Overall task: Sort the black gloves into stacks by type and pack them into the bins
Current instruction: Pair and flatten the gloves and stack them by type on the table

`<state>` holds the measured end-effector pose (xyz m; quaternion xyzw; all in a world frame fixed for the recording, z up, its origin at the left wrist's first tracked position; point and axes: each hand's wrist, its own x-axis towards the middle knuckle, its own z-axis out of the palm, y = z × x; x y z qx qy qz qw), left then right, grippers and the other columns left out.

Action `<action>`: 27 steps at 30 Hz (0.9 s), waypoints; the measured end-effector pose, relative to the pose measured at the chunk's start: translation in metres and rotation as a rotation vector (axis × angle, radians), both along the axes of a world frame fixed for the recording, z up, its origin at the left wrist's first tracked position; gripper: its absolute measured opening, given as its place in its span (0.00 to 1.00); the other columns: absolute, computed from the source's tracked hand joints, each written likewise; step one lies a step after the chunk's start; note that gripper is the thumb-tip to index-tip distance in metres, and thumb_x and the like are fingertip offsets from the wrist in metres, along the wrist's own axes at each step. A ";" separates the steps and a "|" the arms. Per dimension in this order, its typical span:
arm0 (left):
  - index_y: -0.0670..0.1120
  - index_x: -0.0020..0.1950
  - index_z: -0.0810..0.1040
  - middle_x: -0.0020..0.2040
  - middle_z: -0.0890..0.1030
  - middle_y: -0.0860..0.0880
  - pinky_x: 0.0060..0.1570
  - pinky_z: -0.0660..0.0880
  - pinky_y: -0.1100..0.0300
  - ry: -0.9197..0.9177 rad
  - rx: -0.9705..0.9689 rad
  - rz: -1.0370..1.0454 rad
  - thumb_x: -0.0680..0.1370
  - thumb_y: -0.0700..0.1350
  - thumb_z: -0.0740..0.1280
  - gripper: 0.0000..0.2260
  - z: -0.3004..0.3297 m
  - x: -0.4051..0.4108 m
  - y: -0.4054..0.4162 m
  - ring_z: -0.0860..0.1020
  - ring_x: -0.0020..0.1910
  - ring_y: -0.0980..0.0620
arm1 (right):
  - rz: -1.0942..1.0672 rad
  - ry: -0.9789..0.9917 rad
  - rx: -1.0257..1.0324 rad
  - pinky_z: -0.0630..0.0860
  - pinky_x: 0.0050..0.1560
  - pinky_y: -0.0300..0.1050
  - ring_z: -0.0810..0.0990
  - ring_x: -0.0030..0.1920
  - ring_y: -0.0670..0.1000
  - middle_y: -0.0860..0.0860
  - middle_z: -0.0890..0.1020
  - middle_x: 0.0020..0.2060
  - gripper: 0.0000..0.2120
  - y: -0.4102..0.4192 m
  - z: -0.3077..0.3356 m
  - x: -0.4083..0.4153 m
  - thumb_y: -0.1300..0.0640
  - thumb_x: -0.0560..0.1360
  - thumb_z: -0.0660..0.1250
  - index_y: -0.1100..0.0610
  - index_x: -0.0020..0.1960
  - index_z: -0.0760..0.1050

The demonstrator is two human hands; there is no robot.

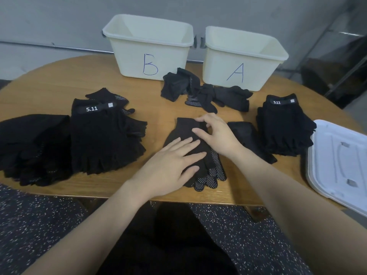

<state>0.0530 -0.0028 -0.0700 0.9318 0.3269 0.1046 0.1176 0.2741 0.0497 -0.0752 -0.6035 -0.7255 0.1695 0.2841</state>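
- While the left hand (174, 165) is laid flat, fingers straight, on the dotted glove (198, 153) at the middle of the table (49, 84), the glove is pinned so it cannot slide.
- At the cuff end, the same glove is touched by the right hand (216, 133) with fingers bent; whether fabric is pinched or only pressed cannot be told. Judged from this, the glove is being smoothed or squared onto a stack.
- Grip dots are shown facing up at the fingertips near the table's front edge, which marks the type.
- Fingerless gloves labelled 5.11 are kept apart in two piles: a left pile (103, 135) and a right pile (284, 126), so types are not mixed.
- More dark gloves (31, 147) are spread at the far left, with dots faintly seen on some.
- An unsorted heap (200, 92) is left between and just in front of the bins.
- Bin B (149, 46) and bin A (242, 58) are stood at the back, open; nothing can be seen in either, though the bottoms are hidden. Packing is judged not yet begun.
- A white lid (337, 161) is lain at the right edge.
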 end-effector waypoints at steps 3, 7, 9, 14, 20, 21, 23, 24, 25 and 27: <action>0.61 0.82 0.61 0.84 0.54 0.55 0.82 0.43 0.54 0.042 -0.026 -0.077 0.87 0.56 0.47 0.22 0.002 -0.001 -0.011 0.46 0.83 0.57 | 0.003 -0.031 0.059 0.69 0.61 0.44 0.71 0.57 0.47 0.48 0.77 0.58 0.18 0.000 -0.006 0.000 0.50 0.80 0.70 0.56 0.68 0.77; 0.61 0.83 0.54 0.84 0.48 0.56 0.82 0.39 0.53 0.095 -0.025 -0.160 0.88 0.54 0.48 0.22 0.003 -0.001 -0.022 0.41 0.83 0.58 | -0.001 -0.036 0.084 0.67 0.62 0.42 0.70 0.57 0.45 0.47 0.76 0.57 0.19 0.000 -0.007 0.000 0.50 0.80 0.70 0.57 0.68 0.78; 0.61 0.83 0.54 0.84 0.48 0.56 0.82 0.38 0.52 0.110 -0.006 -0.194 0.88 0.53 0.48 0.22 0.002 -0.001 -0.026 0.40 0.83 0.58 | -0.001 -0.031 0.089 0.67 0.62 0.40 0.70 0.57 0.45 0.48 0.77 0.58 0.19 0.000 -0.007 -0.001 0.49 0.80 0.69 0.57 0.68 0.78; 0.56 0.80 0.67 0.82 0.60 0.59 0.82 0.45 0.57 -0.072 -0.142 -0.221 0.88 0.50 0.52 0.20 0.003 -0.004 -0.031 0.49 0.82 0.64 | -0.004 -0.013 0.092 0.66 0.63 0.41 0.70 0.58 0.45 0.49 0.78 0.59 0.19 0.000 -0.007 -0.001 0.49 0.81 0.69 0.57 0.69 0.78; 0.49 0.81 0.65 0.82 0.62 0.52 0.81 0.48 0.61 -0.247 -0.099 0.213 0.88 0.48 0.52 0.21 0.020 0.011 0.013 0.55 0.82 0.57 | -0.019 -0.090 0.124 0.64 0.67 0.40 0.75 0.64 0.56 0.56 0.80 0.63 0.16 0.001 -0.010 -0.003 0.58 0.84 0.64 0.62 0.69 0.78; 0.47 0.83 0.61 0.84 0.58 0.50 0.81 0.45 0.61 -0.180 -0.088 0.237 0.88 0.49 0.52 0.22 0.019 0.015 0.023 0.52 0.83 0.55 | -0.022 -0.101 0.123 0.63 0.67 0.40 0.75 0.65 0.57 0.57 0.80 0.64 0.16 0.000 -0.010 -0.003 0.58 0.84 0.63 0.62 0.69 0.78; 0.46 0.84 0.56 0.85 0.51 0.49 0.81 0.43 0.57 -0.087 -0.060 0.223 0.88 0.51 0.51 0.25 0.014 0.019 0.037 0.46 0.84 0.53 | -0.026 -0.116 0.123 0.63 0.67 0.40 0.75 0.65 0.57 0.56 0.80 0.64 0.16 0.000 -0.010 -0.003 0.59 0.84 0.63 0.62 0.70 0.77; 0.46 0.85 0.53 0.85 0.48 0.49 0.82 0.43 0.55 -0.050 -0.051 0.210 0.88 0.53 0.50 0.26 0.010 0.021 0.041 0.44 0.84 0.53 | -0.030 -0.120 0.123 0.63 0.67 0.39 0.75 0.65 0.56 0.56 0.80 0.65 0.16 0.000 -0.009 -0.003 0.59 0.84 0.62 0.62 0.70 0.77; 0.46 0.85 0.50 0.85 0.46 0.49 0.82 0.44 0.53 -0.007 -0.053 0.203 0.87 0.55 0.50 0.27 0.006 0.022 0.044 0.43 0.83 0.53 | -0.034 -0.123 0.121 0.62 0.67 0.39 0.74 0.65 0.56 0.56 0.80 0.65 0.16 0.000 -0.009 -0.003 0.59 0.84 0.62 0.62 0.70 0.77; 0.46 0.85 0.46 0.85 0.42 0.49 0.82 0.43 0.53 0.063 -0.063 0.206 0.87 0.58 0.48 0.30 -0.001 0.022 0.044 0.40 0.83 0.53 | -0.036 -0.128 0.117 0.62 0.68 0.39 0.74 0.66 0.56 0.57 0.79 0.66 0.17 -0.001 -0.008 -0.003 0.58 0.84 0.62 0.63 0.70 0.76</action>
